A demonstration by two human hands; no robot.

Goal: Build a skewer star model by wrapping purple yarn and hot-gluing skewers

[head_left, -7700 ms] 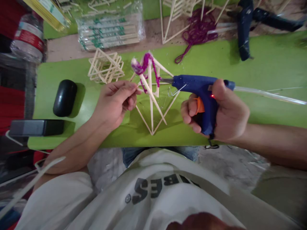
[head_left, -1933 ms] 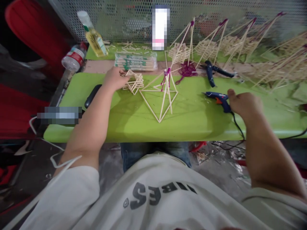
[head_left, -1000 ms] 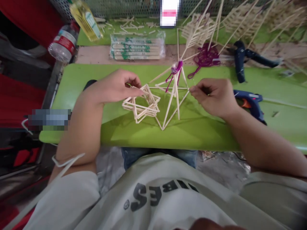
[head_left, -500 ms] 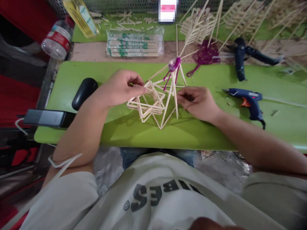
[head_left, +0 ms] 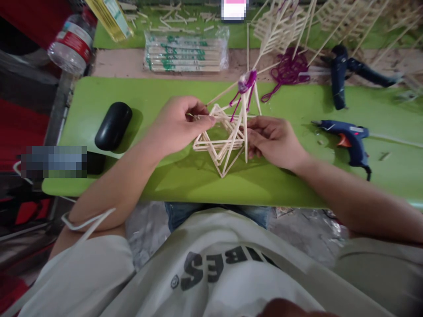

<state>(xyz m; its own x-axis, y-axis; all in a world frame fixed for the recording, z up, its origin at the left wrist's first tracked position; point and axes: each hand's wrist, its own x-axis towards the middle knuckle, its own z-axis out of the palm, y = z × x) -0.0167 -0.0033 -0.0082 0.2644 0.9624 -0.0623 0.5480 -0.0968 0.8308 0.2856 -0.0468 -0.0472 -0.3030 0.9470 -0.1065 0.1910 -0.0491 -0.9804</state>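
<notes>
A star-shaped frame of thin, pale wooden sticks (head_left: 216, 144) is pinched at its upper left between the thumb and fingers of my left hand (head_left: 181, 125). It sits among the legs of a taller wooden stick stand (head_left: 243, 110), whose top joint is wrapped with purple cord (head_left: 247, 81) with loose ends hanging down. My right hand (head_left: 274, 138) is closed at the right side of the stand, by the star frame's right corner. The stand's leg partly hides those fingertips, so their exact contact is unclear.
A blue glue gun (head_left: 350, 136) lies right on the green table (head_left: 178, 185); a darker glue gun (head_left: 340, 79) is behind it. Further back are bagged sticks (head_left: 187, 53), purple cord (head_left: 289, 68) and stick structures (head_left: 280, 26). Left are a black mouse-like object (head_left: 114, 125) and bottles (head_left: 72, 44).
My left hand has moved the star frame rightward, in among the stand's legs. My right hand stays beside the stand, its fingers now at the star frame's corner. The view has shifted slightly.
</notes>
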